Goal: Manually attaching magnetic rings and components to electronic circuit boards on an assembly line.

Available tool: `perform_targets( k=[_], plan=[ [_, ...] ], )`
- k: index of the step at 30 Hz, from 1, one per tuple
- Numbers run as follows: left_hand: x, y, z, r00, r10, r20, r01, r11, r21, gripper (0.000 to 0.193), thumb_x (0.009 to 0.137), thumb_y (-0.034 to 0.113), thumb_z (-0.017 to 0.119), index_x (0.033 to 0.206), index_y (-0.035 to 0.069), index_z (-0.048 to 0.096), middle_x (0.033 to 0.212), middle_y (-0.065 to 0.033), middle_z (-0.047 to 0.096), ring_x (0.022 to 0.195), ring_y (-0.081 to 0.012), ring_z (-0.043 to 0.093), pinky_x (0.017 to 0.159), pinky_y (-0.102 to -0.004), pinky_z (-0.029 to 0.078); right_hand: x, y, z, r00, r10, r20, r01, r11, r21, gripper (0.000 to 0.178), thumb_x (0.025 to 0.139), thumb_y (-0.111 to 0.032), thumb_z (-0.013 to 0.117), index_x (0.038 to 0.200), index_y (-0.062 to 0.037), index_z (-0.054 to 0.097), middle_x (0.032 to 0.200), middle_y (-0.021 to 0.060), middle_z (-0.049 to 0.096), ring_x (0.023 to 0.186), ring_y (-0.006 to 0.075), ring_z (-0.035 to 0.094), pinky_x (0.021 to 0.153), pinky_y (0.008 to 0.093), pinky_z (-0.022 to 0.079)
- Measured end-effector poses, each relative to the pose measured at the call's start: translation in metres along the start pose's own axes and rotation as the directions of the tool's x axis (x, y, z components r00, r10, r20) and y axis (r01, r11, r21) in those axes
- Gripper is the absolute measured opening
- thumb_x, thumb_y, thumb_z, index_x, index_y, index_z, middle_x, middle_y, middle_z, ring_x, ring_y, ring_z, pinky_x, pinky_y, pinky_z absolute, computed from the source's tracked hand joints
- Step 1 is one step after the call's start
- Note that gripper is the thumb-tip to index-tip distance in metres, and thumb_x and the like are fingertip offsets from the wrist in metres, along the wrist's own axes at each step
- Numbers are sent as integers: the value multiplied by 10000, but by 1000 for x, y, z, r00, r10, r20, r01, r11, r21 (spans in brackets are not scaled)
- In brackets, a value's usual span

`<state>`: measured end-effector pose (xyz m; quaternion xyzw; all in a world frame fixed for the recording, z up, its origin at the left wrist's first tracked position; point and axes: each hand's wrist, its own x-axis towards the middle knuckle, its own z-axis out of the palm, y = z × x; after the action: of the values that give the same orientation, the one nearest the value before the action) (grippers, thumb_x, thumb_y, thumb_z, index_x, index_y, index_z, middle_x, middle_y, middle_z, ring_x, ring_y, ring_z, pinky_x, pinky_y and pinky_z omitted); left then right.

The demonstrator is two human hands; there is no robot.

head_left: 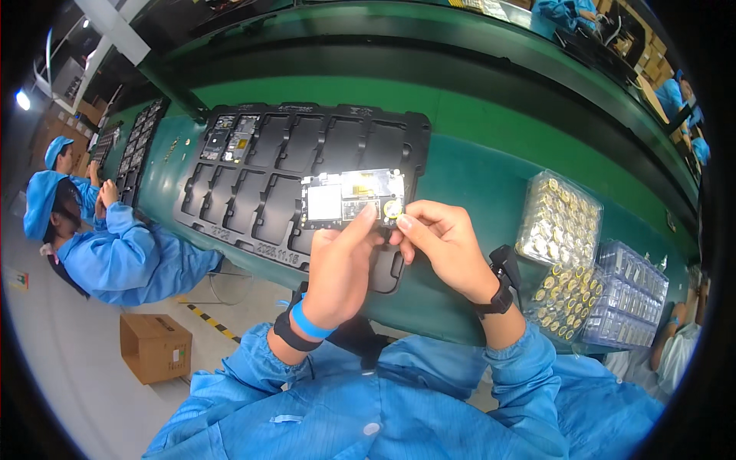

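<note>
Wrinkled smock, fingers pinching rectangular board

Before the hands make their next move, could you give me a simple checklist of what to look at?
1. Left hand's grip on the flat, rectangular circuit board: ok, thumb across its face.
2. Round, yellow-rimmed disc at the board's right end: ok, visible.
3. Disc firmly fixed there: cannot tell.
4. Right hand's grip near the disc: ok; whether it pinches anything: cannot tell.
5. A hand free: not ok, both are at the board.
6. Black plastic tray within reach: ok, seemingly just beneath the board.
</note>
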<state>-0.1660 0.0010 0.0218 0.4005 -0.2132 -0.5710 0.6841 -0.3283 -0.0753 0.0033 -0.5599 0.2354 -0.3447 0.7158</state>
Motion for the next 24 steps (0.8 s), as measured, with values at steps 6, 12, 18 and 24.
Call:
perform_targets(
  k=[6,12,18,24],
  plan=[
    [0,22,-19,999,46,26,-46,999,-7,210,1040,168,621,1207,55,677,1154,-64,739,1023,-157,671,852,-342,506,2,0,0,998,-63,18,62,997,50,196,1075,-164,620,1006,7,687,897,53,704,694,77,605,636,251,508],
    [8,76,-29,997,33,70,-60,899,434,125,1010,148,675,1080,44,678,1058,-64,725,886,-183,696,724,-319,528,-3,-2,-1,992,-118,-50,122,988,93,215,1086,-181,603,1068,16,687,901,53,698,696,72,601,630,244,510],
    [100,115,20,983,43,181,-129,861,493,125,1007,100,684,1076,-4,670,1085,-108,727,961,-220,738,783,-305,553,11,23,-14,982,-38,-184,34,999,-26,223,1066,-196,613,1116,3,699,894,53,706,687,78,617,600,240,522],
    [232,11,68,966,-207,157,138,920,367,102,996,65,699,956,36,610,1020,-133,703,940,-298,757,726,-352,605,12,43,-14,998,44,-49,-54,976,-209,196,1044,-185,620,1101,-21,710,874,16,703,711,68,636,616,236,528]
  ],
)
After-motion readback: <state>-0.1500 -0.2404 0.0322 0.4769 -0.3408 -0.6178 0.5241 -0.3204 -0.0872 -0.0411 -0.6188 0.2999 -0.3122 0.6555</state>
